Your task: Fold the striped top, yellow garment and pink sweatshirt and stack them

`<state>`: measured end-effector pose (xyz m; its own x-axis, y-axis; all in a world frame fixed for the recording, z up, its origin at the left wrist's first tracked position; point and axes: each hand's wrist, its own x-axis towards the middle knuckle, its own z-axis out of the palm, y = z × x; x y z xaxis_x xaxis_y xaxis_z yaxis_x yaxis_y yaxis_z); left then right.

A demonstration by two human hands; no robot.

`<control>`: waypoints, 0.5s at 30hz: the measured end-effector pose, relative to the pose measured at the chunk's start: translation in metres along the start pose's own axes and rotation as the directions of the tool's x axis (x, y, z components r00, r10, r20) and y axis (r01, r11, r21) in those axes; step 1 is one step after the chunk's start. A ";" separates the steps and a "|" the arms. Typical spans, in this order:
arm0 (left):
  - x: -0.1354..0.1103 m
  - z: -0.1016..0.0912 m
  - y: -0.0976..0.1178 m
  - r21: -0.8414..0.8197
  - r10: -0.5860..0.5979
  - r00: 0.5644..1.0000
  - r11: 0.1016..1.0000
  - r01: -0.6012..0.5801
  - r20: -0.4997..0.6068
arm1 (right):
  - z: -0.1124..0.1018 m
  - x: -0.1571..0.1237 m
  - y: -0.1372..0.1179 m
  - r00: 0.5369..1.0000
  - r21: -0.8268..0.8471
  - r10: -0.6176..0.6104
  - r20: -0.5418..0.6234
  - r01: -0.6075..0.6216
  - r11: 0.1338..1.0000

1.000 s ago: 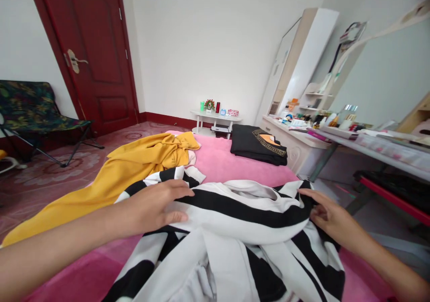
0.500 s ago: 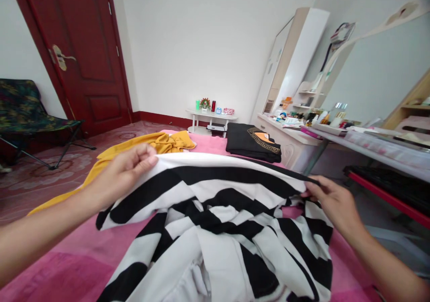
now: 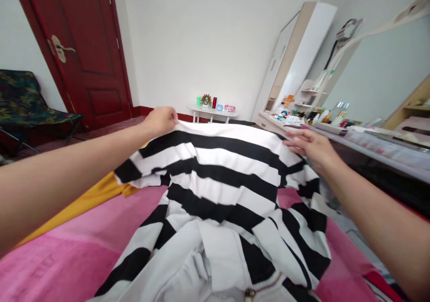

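A black-and-white striped top [image 3: 231, 172] spreads across the bed, its far part lifted between my two hands. My left hand [image 3: 161, 119] is closed on the far left corner of the fabric. At the far right corner, my right hand [image 3: 307, 145] pinches the cloth, its fingers fairly straight and the thumb partly hidden. Sleeves trail at both sides. A whitish inner part and a zipper [image 3: 250, 293] show at the near end. A yellow garment [image 3: 77, 208] lies under and left of the top, partly covered by my left arm.
The pink bedspread [image 3: 83, 248] lies beneath. Beyond the bed stands a small white table [image 3: 213, 111] with several small items. A cluttered dresser [image 3: 268, 122] and a desk [image 3: 379, 145] line the right side. A folding chair [image 3: 30, 100] stands left, by the red door [image 3: 80, 51].
Both hands have risen and moved away from me, stretching the striped top out flatter. The top now hides most of the black folded garment and much of the yellow one.
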<state>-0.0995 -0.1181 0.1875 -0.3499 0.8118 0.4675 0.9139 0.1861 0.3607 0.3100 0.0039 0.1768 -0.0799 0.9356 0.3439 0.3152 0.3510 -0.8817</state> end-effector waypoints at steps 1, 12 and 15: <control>0.014 0.008 0.006 0.042 -0.006 0.990 0.999 0.012 -0.144 | 0.011 0.011 0.001 0.996 0.031 -0.054 -0.067 0.056 0.998; -0.090 0.137 0.002 -0.042 0.472 0.828 0.874 -0.484 0.303 | 0.013 -0.079 0.077 0.896 -0.610 -0.054 0.441 0.343 0.715; -0.099 0.148 -0.008 -0.006 0.408 0.880 0.908 -0.420 0.243 | -0.011 -0.106 0.072 0.822 -0.607 0.142 0.551 0.279 0.744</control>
<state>-0.0416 -0.1179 0.0190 0.1153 0.9248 0.3625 0.9752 -0.1748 0.1358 0.3518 -0.0698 0.0802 -0.5423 0.8400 -0.0208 0.7866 0.4988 -0.3640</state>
